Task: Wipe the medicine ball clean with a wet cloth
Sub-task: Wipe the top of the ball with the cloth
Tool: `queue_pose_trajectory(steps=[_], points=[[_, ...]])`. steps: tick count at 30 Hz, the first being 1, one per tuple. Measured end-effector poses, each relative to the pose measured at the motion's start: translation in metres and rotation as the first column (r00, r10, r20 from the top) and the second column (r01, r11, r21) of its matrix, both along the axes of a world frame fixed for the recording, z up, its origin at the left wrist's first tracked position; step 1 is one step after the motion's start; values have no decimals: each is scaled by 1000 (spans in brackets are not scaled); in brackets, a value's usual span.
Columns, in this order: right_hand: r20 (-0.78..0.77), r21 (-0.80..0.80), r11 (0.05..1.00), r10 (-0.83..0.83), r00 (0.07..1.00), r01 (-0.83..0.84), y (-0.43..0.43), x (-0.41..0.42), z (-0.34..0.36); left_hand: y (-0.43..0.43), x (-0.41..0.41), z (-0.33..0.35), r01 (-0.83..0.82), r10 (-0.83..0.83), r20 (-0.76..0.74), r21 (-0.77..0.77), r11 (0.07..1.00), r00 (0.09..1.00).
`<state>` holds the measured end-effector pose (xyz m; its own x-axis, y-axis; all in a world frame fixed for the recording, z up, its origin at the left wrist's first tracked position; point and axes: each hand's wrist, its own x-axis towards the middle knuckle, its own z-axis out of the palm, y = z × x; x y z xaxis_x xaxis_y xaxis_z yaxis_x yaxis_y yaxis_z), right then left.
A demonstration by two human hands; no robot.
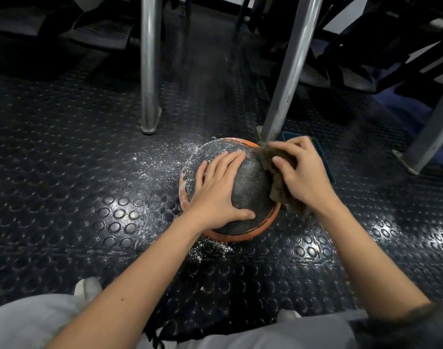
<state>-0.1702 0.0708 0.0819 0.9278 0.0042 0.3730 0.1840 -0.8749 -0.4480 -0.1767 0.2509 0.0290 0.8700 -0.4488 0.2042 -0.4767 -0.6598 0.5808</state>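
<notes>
**Figure: wiping in progress, head view.** At far left we see the studded rubber floor (64, 172), with white powder (162, 157) scattered just beside the ball and an upright metal leg (149, 71) behind it.

The medicine ball (253, 182) sits on the floor at centre, between the two forearms. Its dark textured panel faces up and an orange band runs round its lower edge. Being round, it has no long axis to speak of.

The left hand (220, 190) lies flat on the ball's left side with fingers straight and spread. Its grip is wide and holds nothing; we judge that it steadies the ball.

To the right, the right hand (301, 172) has its grip closed on a bunched brown cloth (278, 182), pressing it against the ball's right flank.

Pale residue shows on the ball's far-left rim, across from the cloth, and the left hand lies between them. A slanted leg (291, 71) comes down just behind the right fingers, and a dark flat thing (325, 159) lies beyond them. Both crowd that side.
</notes>
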Motion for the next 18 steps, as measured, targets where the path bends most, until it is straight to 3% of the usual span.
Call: queue_pose_trajectory(steps=[3, 11, 18], points=[[-90, 4, 1000, 10, 996, -9, -4, 4, -5, -3, -3, -2, -3, 3, 10, 0, 1000, 1000], [59, -137, 978, 164, 985, -155, 18, -36, -19, 4, 3, -4, -35, 36, 10, -53, 998, 999], [43, -68, 998, 13, 999, -10, 11, 7, -3, 7, 1, -5, -42, 42, -2, -58, 997, 999]])
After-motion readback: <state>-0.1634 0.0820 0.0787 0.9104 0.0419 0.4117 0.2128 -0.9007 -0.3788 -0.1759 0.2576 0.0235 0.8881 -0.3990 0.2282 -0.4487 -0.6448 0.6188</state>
